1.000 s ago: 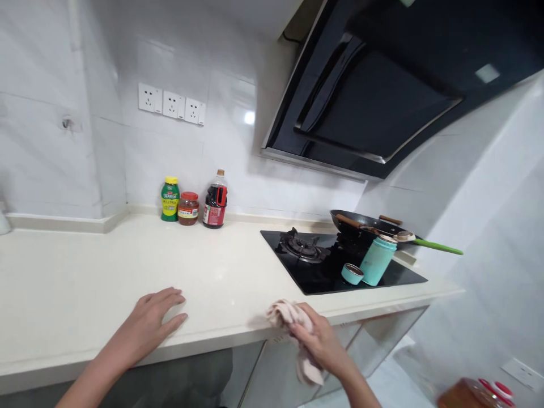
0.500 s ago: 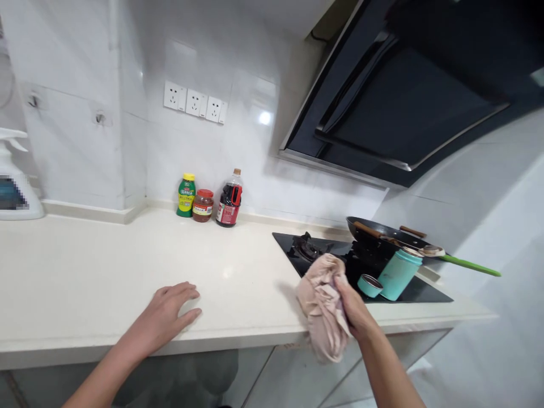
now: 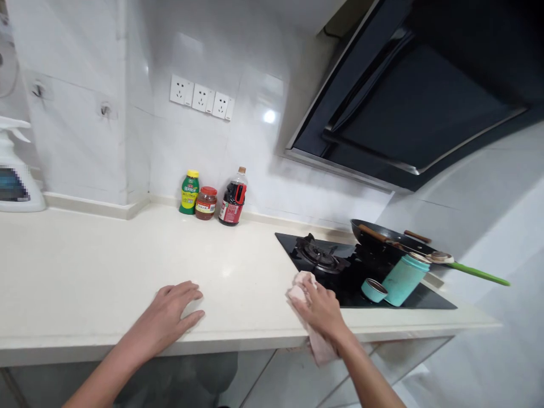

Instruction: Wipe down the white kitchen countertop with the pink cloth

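At nine o'clock from the middle of the view, a white spray bottle [image 3: 19, 184] is seen standing by the wall on the counter [image 3: 106, 260]; part of its label is blurred. At eight o'clock the left hand [image 3: 174, 313] is laid near the front edge of the counter, its fingers loosely bent and spread, with nothing held in them. Between ten and eleven o'clock, three socket plates [image 3: 203, 98] are fixed in a row on the tiled wall. Below them, at nine o'clock, a green bottle [image 3: 189, 194] with a yellow cap, a red-lidded jar [image 3: 206, 204] and a dark bottle [image 3: 232, 201] with a red label are lined up near the wall. At five o'clock a pale pink cloth [image 3: 322, 347] is grasped by the right hand [image 3: 323, 310]: one end is bunched beneath the curled fingers on the counter, and the other is draped over the front edge. Just beyond, at four o'clock, a black hob [image 3: 352, 283] is set into the counter. A small teal cup [image 3: 374, 290] is placed on it beside a teal flask [image 3: 406, 280]. Behind the flask, between three and four o'clock, a dark wok [image 3: 368, 242] is seen, with a green handle [image 3: 480, 273] extended past its rim. At two o'clock everything is overhung by a black range hood [image 3: 420, 90].
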The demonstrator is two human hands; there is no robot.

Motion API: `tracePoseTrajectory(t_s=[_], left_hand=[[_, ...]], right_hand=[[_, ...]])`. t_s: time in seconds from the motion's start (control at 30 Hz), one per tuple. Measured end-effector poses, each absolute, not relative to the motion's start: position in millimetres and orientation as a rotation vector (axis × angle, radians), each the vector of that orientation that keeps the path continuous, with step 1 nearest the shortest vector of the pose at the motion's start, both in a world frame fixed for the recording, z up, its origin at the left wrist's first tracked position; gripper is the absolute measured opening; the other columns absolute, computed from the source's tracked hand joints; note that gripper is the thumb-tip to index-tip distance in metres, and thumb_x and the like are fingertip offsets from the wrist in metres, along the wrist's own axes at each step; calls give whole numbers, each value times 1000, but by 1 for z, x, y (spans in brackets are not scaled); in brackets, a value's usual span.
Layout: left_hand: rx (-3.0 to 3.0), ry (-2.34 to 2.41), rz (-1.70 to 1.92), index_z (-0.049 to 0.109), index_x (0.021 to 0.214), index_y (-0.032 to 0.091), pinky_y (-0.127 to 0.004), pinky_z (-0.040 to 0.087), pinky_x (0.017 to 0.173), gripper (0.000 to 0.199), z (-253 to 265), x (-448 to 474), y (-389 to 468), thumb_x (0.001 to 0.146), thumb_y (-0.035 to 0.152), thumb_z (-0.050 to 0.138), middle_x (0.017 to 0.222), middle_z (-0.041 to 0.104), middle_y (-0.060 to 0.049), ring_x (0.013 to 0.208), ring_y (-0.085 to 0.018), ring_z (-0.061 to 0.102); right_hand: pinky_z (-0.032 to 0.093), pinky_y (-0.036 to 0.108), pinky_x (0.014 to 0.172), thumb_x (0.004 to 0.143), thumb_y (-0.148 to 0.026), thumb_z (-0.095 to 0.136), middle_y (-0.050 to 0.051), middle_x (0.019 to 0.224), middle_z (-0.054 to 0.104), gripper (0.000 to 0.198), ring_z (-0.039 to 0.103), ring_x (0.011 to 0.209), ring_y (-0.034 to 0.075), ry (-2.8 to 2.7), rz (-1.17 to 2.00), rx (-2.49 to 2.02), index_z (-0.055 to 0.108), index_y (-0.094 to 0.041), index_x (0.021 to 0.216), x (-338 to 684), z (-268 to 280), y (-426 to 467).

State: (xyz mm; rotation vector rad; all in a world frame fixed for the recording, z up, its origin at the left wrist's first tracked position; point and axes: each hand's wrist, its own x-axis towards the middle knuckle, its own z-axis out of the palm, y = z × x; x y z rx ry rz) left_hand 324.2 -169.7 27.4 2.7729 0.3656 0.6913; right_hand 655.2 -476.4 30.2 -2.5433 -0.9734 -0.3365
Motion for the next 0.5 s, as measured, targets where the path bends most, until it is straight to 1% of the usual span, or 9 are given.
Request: tracePoseTrajectory(t_s=[0.07,0.13,0.2,0.27,0.4,0.5], left_hand=[[2784,354,705,68,122,26,-48,42,109,41,26,325,-169,95,53,53,139,65,-8,135,-30,53],[2788,353,716,69,122,26,-48,42,109,42,25,326,-168,94,54,53,138,66,-8,134,-30,55],[2783,362,719,69,121,27,-48,43,108,42,26,326,-167,94,55,53,138,65,-7,133,-30,56],[2777,370,705,70,120,27,-48,43,108,42,26,326,-166,93,55,54,139,65,-7,133,-30,56],[2775,398,658,68,122,26,-48,42,110,43,28,325,-166,94,54,52,140,65,-7,135,-30,54],[2765,417,637,68,123,25,-48,42,111,44,27,325,-164,95,54,50,141,64,-7,135,-29,54]], right_hand=[[34,51,107,91,-61,54,15,148,45,69,43,129,39,-1082,-324,-2652,49,-21,147,648,28,-457],[35,43,107,97,-58,51,10,149,45,62,44,131,32,-1185,-299,-2692,46,-24,150,647,31,-439],[35,37,107,100,-56,51,6,149,46,57,44,131,28,-1244,-289,-2685,46,-28,149,652,37,-423],[34,40,107,100,-58,51,6,148,47,57,45,129,29,-1259,-302,-2700,46,-29,149,660,45,-411],[32,53,104,99,-63,50,12,143,49,59,43,125,37,-1169,-392,-2741,49,-27,147,670,53,-401],[35,51,102,99,-60,53,16,134,51,56,45,119,37,-1142,-419,-2736,55,-24,142,667,50,-411]])
